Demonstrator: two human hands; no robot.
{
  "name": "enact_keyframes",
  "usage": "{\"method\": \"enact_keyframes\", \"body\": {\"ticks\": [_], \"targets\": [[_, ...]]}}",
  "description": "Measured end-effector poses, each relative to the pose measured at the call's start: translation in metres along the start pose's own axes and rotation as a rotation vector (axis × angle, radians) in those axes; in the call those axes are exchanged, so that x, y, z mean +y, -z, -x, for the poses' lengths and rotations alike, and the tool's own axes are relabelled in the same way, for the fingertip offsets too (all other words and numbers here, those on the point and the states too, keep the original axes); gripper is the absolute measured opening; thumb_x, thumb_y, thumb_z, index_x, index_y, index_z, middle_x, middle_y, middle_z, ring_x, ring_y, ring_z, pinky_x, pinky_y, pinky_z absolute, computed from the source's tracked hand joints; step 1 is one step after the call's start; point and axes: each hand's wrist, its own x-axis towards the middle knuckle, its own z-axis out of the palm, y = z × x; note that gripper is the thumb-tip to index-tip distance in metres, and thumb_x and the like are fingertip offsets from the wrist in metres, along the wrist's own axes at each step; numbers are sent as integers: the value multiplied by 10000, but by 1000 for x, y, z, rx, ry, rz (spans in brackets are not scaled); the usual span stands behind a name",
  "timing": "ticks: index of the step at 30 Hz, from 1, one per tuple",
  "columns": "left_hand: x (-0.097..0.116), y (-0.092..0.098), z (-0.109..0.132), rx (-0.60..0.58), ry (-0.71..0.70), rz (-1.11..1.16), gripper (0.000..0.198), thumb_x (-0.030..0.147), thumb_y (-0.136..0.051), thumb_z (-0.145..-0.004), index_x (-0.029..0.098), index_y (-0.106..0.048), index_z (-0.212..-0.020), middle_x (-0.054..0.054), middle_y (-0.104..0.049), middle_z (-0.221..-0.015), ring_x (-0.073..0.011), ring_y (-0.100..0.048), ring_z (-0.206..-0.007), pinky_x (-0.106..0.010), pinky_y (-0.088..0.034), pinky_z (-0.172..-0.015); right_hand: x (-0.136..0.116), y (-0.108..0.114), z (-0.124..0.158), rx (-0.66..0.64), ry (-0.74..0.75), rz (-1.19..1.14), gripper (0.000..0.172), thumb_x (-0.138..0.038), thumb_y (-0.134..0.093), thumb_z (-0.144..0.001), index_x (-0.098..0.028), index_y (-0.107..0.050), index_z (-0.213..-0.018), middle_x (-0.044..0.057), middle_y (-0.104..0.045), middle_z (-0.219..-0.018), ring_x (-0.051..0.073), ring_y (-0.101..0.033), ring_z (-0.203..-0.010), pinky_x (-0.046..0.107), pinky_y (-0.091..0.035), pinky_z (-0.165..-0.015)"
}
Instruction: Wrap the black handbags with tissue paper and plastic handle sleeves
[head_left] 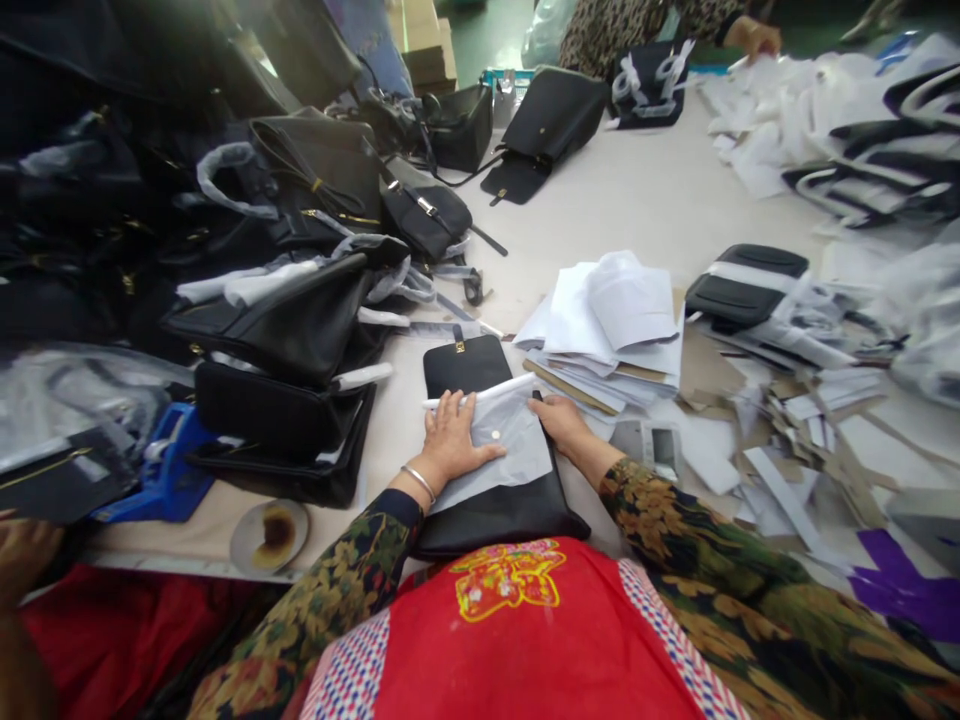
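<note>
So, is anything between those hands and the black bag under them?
Yes, for the left hand: a thin white sheet lies under it, over the bag. The right hand is at the bag's right edge, nothing visible between.

Soft light mid-frame, dim upper left, blurry edges

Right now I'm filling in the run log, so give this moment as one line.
left hand: on white sheet over black bag | right hand: at bag's right edge | flap: open | nearby: paper stack
</note>
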Motion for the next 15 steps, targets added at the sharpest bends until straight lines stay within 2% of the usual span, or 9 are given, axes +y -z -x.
{"method": "enact_keyframes", "body": {"ticks": [3, 5, 6, 8, 10, 11, 13, 15], "targets": [[2, 2, 1, -15, 1, -2, 1194, 871, -587, -632, 228, -216, -1568, -157, -190, -1645, -392, -67, -1523, -617, -139, -1191, -18, 7, 10, 141, 111, 183, 156, -335, -703, -754, -199, -629, -772, 95, -700, -846, 309, -611, -1044, 417, -492, -913], [4, 4, 0, -24, -2, -4, 1224, 891, -578, -612, 223, -211, -1570, -166, -190, -1644, -406, -61, -1520, -633, -124, -1187, -36, 11, 25, 142, 365, 382, 247, -321, -696, -782, -182, -679, -985, 153, -676, -1158, 338, -505, -1257, 472, -397, -1067], [4, 6, 0, -35, -2, -5, 1227, 893, -572, -611, 222, -208, -1571, -168, -191, -1644, -410, -60, -1520, -639, -114, -1185, -45, 12, 35, 66, 528, 504, 323, -330, -686, -806, -183, -677, -1093, 162, -626, -1287, 337, -457, -1320, 487, -348, -1115], [5, 10, -2, -65, 0, -8, 1197, 877, -561, -636, 224, -203, -1572, -169, -194, -1644, -413, -65, -1519, -648, -90, -1183, -60, 13, 57, -269, 794, 731, 413, -386, -670, -849, -210, -662, -1223, 147, -568, -1399, 328, -446, -1347, 499, -307, -1146], [6, 13, -4, -93, -2, -22, 1143, 838, -561, -672, 228, -206, -1571, -169, -203, -1642, -416, -85, -1516, -658, -67, -1178, -68, 14, 77, -645, 876, 880, 518, -485, -697, -835, -237, -648, -1287, 136, -589, -1389, 329, -501, -1303, 502, -312, -1134], [6, 15, -5, -103, -6, -32, 1128, 821, -567, -678, 228, -210, -1569, -172, -213, -1638, -420, -99, -1513, -665, -60, -1175, -69, 14, 85, -762, 881, 943, 606, -539, -720, -804, -237, -630, -1322, 142, -597, -1381, 337, -519, -1284, 506, -315, -1124], [5, 18, -8, -112, -24, -55, 1144, 817, -582, -661, 211, -226, -1564, -191, -244, -1623, -436, -131, -1501, -678, -52, -1167, -67, 17, 95, -832, 871, 1063, 758, -609, -739, -757, -213, -581, -1383, 167, -597, -1378, 350, -530, -1269, 511, -316, -1108], [5, 22, -12, -112, -59, -77, 1189, 842, -585, -630, 178, -247, -1556, -224, -275, -1599, -452, -167, -1483, -686, -56, -1161, -63, 19, 99, -815, 867, 1166, 713, -599, -709, -795, -198, -587, -1371, 175, -606, -1364, 345, -535, -1264, 505, -318, -1095]]}}
